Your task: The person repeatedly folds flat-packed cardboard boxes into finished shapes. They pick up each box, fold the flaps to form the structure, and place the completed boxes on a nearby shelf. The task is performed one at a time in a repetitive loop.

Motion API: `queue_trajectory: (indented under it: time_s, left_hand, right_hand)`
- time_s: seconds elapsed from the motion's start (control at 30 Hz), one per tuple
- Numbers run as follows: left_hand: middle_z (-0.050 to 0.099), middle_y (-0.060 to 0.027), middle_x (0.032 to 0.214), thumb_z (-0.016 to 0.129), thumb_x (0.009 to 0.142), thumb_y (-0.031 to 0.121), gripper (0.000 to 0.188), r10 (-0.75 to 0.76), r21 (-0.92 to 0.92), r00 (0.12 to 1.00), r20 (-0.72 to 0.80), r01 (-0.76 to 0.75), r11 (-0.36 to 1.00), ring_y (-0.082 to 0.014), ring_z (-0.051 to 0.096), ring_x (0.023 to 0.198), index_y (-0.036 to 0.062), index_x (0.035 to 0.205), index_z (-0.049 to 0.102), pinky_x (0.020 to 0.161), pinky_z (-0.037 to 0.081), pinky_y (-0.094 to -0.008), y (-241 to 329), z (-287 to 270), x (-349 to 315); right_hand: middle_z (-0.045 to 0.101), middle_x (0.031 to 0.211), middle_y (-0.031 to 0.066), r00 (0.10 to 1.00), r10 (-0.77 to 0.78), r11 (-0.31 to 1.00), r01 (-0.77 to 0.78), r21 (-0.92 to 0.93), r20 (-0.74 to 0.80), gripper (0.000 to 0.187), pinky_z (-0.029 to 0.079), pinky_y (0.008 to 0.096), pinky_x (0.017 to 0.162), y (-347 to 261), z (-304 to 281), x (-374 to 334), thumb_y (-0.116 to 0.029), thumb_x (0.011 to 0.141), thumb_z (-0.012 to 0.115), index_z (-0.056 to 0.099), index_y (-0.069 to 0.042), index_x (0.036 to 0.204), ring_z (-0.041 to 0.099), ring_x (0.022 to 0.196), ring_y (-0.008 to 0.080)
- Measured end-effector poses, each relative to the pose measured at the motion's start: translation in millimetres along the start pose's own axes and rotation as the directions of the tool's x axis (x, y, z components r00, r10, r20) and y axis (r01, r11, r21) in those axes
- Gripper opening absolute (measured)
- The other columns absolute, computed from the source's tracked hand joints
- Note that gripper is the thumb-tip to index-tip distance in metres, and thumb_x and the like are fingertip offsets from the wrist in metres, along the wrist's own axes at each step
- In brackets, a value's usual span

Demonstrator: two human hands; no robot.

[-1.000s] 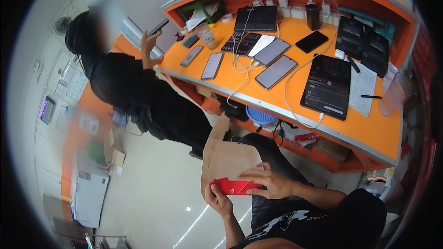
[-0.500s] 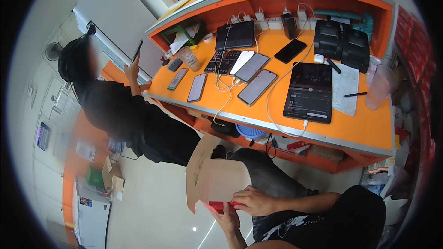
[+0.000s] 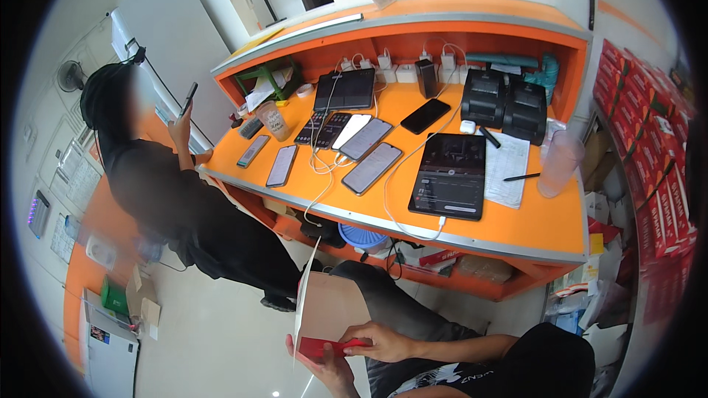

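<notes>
Over my lap I hold a partly folded cardboard box (image 3: 335, 301), plain brown inside with red on its near edge. A tall side panel stands nearly edge-on at its left. At the near left corner my left hand (image 3: 333, 374) is closed on the box, thumb pressed against the red wall. My right hand (image 3: 389, 342) has its fingers bent over the same red flap, gripping it from the right. The fingers of my left hand are partly hidden behind the cardboard.
Ahead stands an orange counter (image 3: 310, 193) bearing several phones, a large tablet (image 3: 447, 177), charging cables, a plastic cup (image 3: 273, 121) and a frosted tumbler (image 3: 560, 164). Another person (image 3: 184, 199) in black stands at the left with a phone (image 3: 189, 99). Red flat boxes (image 3: 649, 155) are stacked at right.
The view has shifted, so the counter sits further left and the red stack shows more. The box's left panel has turned from slanting outward to nearly upright. Both hands keep hold.
</notes>
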State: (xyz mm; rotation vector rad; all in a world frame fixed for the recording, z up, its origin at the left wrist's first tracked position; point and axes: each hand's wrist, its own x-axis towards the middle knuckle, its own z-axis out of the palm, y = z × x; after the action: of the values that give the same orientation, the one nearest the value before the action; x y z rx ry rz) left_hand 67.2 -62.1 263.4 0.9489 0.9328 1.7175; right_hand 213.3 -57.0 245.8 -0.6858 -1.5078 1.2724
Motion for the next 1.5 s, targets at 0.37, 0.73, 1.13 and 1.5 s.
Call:
queue_trajectory:
  time_s: [0.37,0.73,1.13,1.5]
  left_hand:
    - [0.057,-0.0262,0.132,0.065,0.093,0.052,0.085,-0.161,0.062,0.896,0.414,0.149,0.987,-0.034,0.065,0.111,-0.0008,0.151,0.034,0.089,0.056,-0.0453,-20,-53,0]
    - [0.066,-0.013,0.098,0.072,0.086,0.067,0.084,0.054,0.308,0.998,0.023,-0.059,0.95,-0.022,0.068,0.075,-0.0008,0.127,0.046,0.063,0.059,-0.0372,-26,-37,11]
    - [0.047,-0.012,0.143,0.066,0.081,-0.009,0.09,-0.254,-0.236,0.967,-0.015,0.243,0.941,-0.0292,0.048,0.133,0.0173,0.157,0.025,0.11,0.044,-0.0443,-38,-2,32]
    - [0.047,-0.0113,0.143,0.057,0.087,-0.006,0.078,-0.254,-0.181,0.967,0.03,0.255,0.95,-0.0283,0.051,0.131,0.0199,0.154,0.026,0.107,0.046,-0.0436,-52,-15,33]
  right_hand:
    - [0.071,0.111,0.0119,0.987,-0.004,0.945,0.057,-0.322,0.163,0.025,0.054,0.0408,0.085,7,2,-29,-0.024,0.099,0.068,0.071,-0.002,0.111,0.07,0.098,0.0342]
    - [0.076,0.109,0.0152,0.992,-0.015,0.969,-0.016,-0.247,-0.124,0.034,0.058,0.0378,0.085,7,-3,8,-0.022,0.094,0.075,0.072,-0.006,0.124,0.075,0.096,0.0301]
    - [0.073,0.105,0.0139,0.985,-0.118,0.81,0.024,-0.585,-0.122,0.035,0.048,0.0416,0.087,17,-13,23,-0.021,0.103,0.06,0.059,-0.002,0.132,0.07,0.096,0.0296]
    - [0.073,0.102,0.0173,0.996,-0.041,0.719,0.085,-0.689,0.079,0.034,0.045,0.044,0.088,16,-19,45,-0.022,0.102,0.06,0.058,0.002,0.125,0.07,0.093,0.0317]
